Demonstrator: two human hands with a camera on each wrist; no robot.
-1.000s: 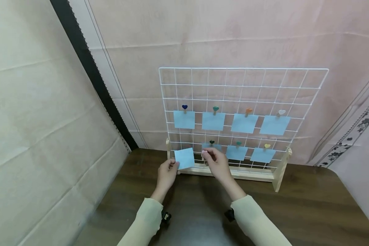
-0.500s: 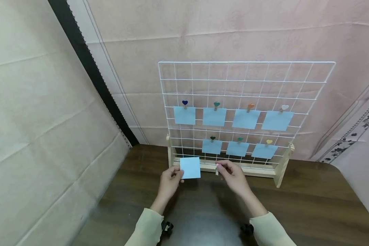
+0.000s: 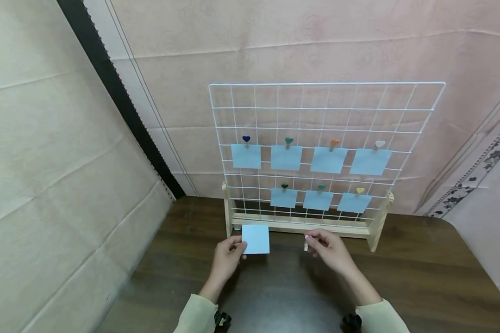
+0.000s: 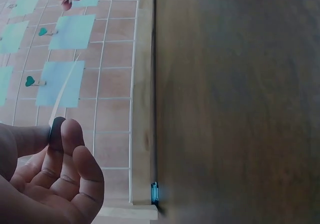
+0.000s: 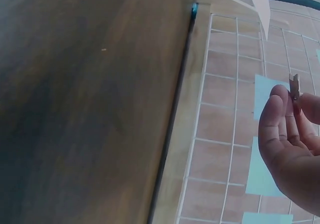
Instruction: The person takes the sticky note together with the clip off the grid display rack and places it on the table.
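Note:
My left hand (image 3: 227, 256) pinches a blue paper square (image 3: 256, 239) by its left edge, in front of the rack's lower left part. The left wrist view shows that paper (image 4: 63, 91) edge-on, between thumb and fingertips. My right hand (image 3: 331, 252) pinches a small wooden clothespin (image 3: 306, 245) with a pink top, to the right of the paper and apart from it. In the right wrist view the bare end of the clothespin (image 5: 294, 85) sticks out past the fingertips. A white wire grid rack (image 3: 250, 194) on a wooden stand bears two rows of blue papers clipped with heart-topped clothespins.
The grid stands at the back of a dark brown wooden table (image 3: 275, 296). A small blue item (image 4: 155, 191) lies at the foot of the stand's left end. Pale cloth (image 3: 316, 51) hangs behind the rack, and more cloth (image 3: 66, 208) borders the left side.
Both hands have come down and back from the grid, the left with the blue paper, the right with the clothespin. The right hand has also moved rightward, widening the space between them.

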